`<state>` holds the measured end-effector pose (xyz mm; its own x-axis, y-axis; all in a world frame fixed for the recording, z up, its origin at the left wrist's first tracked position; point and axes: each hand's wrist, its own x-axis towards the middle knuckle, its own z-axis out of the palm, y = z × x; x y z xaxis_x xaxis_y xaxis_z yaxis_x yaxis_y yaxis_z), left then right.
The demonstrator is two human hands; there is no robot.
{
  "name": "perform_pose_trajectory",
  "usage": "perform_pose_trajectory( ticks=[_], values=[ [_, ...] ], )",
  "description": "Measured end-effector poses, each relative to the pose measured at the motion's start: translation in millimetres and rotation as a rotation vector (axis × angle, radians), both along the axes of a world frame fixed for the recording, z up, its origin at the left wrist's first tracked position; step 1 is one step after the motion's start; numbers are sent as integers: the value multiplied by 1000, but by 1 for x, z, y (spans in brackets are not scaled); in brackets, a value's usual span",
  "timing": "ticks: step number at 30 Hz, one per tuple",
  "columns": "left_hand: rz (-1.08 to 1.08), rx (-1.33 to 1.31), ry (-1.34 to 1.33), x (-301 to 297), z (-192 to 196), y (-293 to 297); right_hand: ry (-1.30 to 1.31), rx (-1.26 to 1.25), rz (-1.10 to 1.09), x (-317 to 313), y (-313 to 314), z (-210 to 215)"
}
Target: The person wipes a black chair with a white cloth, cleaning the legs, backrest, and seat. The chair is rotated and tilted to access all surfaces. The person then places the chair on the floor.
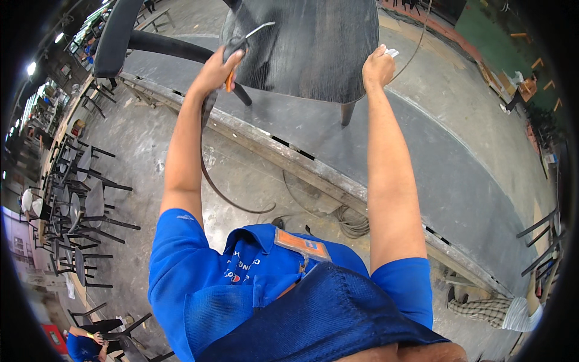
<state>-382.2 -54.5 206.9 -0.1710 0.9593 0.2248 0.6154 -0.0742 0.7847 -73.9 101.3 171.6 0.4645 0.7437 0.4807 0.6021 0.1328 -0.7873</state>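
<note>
A dark chair with a wood-grained seat [307, 51] stands in front of me on a grey worktable. My left hand [212, 71], at the seat's left edge, is closed round an air blow gun [236, 46] with an orange part. Its thin bent metal nozzle reaches over the seat, and a dark hose [208, 166] hangs from below the hand. Beside the seat's right edge, my right hand [378, 69] is closed on a crumpled white cloth or paper [392, 52]. Whether this hand also touches the seat is hard to tell.
The grey worktable [434, 175] runs diagonally, its worn edge towards me. A coiled hose [353, 223] lies on the floor under that edge. Many dark chairs [81, 205] stand at the left. One person [87, 344] is at the lower left, another [494, 309] at the lower right.
</note>
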Motion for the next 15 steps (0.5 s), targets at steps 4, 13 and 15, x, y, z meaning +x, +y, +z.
perform_pose_trajectory(
  ticks=[4, 13, 15],
  values=[
    [331, 192, 191, 19, 48, 56, 14, 44, -28, -3, -3, 1],
    [275, 22, 173, 66, 102, 76, 6, 49, -37, -8, 5, -1],
    [444, 216, 449, 38, 81, 58, -6, 49, -27, -9, 8, 0]
  ],
)
